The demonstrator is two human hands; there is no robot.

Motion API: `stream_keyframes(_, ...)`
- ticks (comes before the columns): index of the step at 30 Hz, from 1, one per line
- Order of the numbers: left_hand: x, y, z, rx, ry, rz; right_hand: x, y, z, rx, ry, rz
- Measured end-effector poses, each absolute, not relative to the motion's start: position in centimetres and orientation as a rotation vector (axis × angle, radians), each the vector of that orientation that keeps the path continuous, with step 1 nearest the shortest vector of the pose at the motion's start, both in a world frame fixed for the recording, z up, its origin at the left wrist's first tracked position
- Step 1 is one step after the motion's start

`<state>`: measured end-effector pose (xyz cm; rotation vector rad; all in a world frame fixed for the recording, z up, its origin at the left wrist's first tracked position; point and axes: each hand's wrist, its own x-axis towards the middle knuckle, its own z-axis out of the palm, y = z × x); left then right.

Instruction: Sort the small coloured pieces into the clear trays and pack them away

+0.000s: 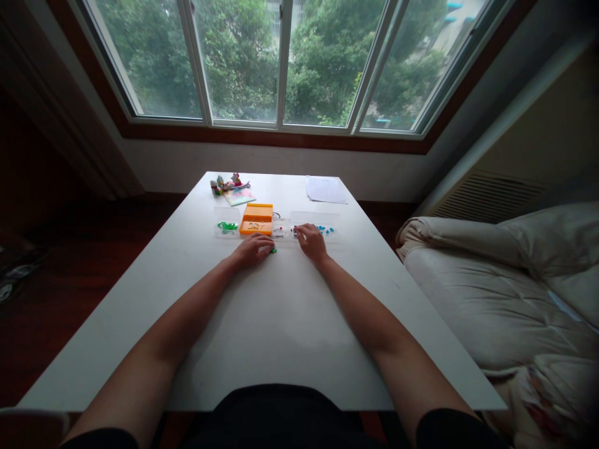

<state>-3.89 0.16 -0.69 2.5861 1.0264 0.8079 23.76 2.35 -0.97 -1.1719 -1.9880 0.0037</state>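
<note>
Resting palm-down | left hand (253, 249): beside green pieces (272, 251) | right hand (311, 242): at clear tray (314, 219)

A plain white bench (290, 324) carries a bright orange tray (256, 219) with pale specks inside. Left of the tray lie vivid green bits (228, 226), and right of it lie light blue bits (326, 229). A tiny green piece (272, 251) shows at the left hand (253, 249). Farther back are a white paper sheet (326, 189), a card (239, 197) in pastel pink, yellow and green, and small toys (229, 183) in mixed pink, green and grey. The floor (70, 293) is dark reddish brown. A padded cushion (510, 293) is cream. White window frames (282, 62) edge deep green trees (322, 68).
</note>
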Motion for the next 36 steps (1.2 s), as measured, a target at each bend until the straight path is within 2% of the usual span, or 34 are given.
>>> stream_keyframes(6, -5.2, 1.2, -1.3, 2.516, 1.272, 0.864, 20.7, 1.1, -1.3, -0.837, -2.33, 0.163)
stream_keyframes(16, -5.6, 1.6, -1.6, 2.525, 1.302, 0.862, 20.7, 2.0, -2.5, -0.668, -2.413, 0.234)
stream_keyframes(36, -6.4, 2.2, -1.5, 2.487, 1.362, 0.89, 19.8, 1.6, -3.0, -0.738, -2.499, 0.179)
